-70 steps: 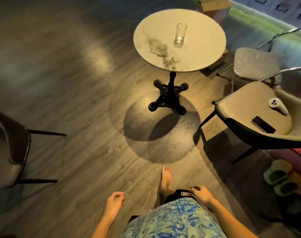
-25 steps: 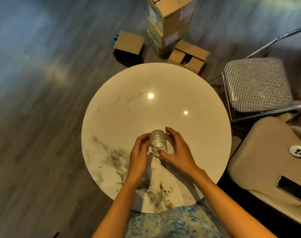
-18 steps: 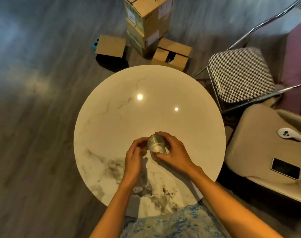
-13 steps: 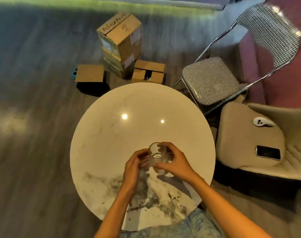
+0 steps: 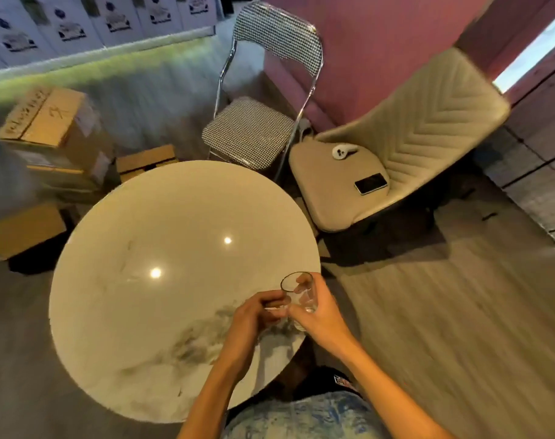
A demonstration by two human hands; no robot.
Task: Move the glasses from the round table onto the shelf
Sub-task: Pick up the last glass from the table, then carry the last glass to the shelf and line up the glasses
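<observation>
A clear empty glass (image 5: pixel 299 289) is held tilted above the right edge of the round marble table (image 5: pixel 162 255). My right hand (image 5: pixel 320 315) wraps around its right side and my left hand (image 5: pixel 254 318) grips its lower left part. The glass's base is hidden between my fingers. No shelf is in view.
A beige padded chair (image 5: pixel 396 147) with a phone (image 5: pixel 371 183) and a white controller (image 5: pixel 342 151) stands right of the table. A houndstooth folding chair (image 5: pixel 254 128) is behind it. Cardboard boxes (image 5: pixel 48 131) sit at the left. Wooden floor (image 5: pixel 459 312) stretches to the right.
Both hands closed on the glass, lifted it off the table's middle and carried it toward the right edge. My view has turned to the right.
</observation>
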